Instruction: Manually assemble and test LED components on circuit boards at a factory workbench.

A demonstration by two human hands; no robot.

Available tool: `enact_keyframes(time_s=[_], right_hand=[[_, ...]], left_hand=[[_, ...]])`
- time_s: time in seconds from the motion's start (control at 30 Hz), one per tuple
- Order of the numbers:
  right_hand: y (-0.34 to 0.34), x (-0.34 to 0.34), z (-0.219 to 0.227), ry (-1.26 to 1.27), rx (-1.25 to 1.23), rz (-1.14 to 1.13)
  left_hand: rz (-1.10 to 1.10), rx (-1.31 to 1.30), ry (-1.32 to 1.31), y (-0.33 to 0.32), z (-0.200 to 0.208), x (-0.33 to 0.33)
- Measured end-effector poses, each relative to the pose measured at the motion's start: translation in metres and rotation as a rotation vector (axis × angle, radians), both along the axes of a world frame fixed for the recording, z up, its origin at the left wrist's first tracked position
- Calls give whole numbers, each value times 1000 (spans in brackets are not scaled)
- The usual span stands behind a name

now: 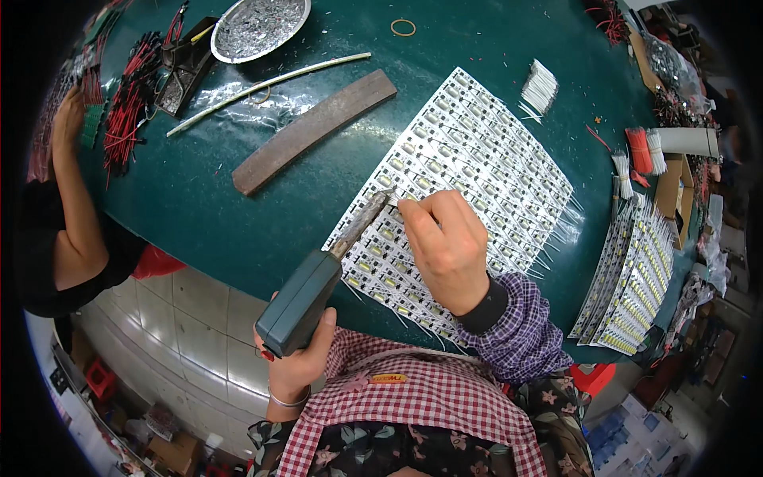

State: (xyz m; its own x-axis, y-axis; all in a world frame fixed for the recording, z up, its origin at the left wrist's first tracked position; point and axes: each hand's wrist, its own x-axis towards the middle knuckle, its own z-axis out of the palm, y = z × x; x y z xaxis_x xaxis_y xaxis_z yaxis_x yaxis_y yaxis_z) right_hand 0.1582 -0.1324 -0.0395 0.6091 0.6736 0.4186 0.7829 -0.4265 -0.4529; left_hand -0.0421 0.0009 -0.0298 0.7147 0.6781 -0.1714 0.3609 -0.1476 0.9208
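My left hand (304, 359) is wrapped round the dark green handle of a soldering gun (298, 302). Its metal barrel slants up to the right, and the tip meets a white panel of circuit boards (469, 159). Close to that tip, my right hand (449, 242) is pinched over the panel, with what looks like a thin white wire at its fingertips. Rows of small boards with yellowish parts cover the panel. Thin white wires lie across it and stick out past its right and lower edges. My right hand and sleeve hide part of the panel.
A brown bar (314, 131), a pale stick (270, 82) and a bowl of metal scraps (261, 30) lie left of the panel. White wires (540, 87) lie beyond it. More wired panels (628, 278) stand at right. Another person's arm (75, 191) rests at the left edge.
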Motion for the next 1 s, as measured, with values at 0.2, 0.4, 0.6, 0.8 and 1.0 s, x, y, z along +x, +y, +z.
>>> enact_keyframes(time_s=[0.2,0.4,0.6,0.8,1.0], right_hand=[[0,0,-1,1,-3,-1],[0,0,2,0,-19,-8],[0,0,0,-3,-9,-12],[3,0,1,-20,15,-30],[0,0,5,-34,15,-17]], left_hand=[[0,-81,102,4,14,8],[26,-51,23,3,9,4],[103,-196,-73,0,16,-2],[18,-67,-83,1,5,-11],[91,-111,-94,-2,14,-6]])
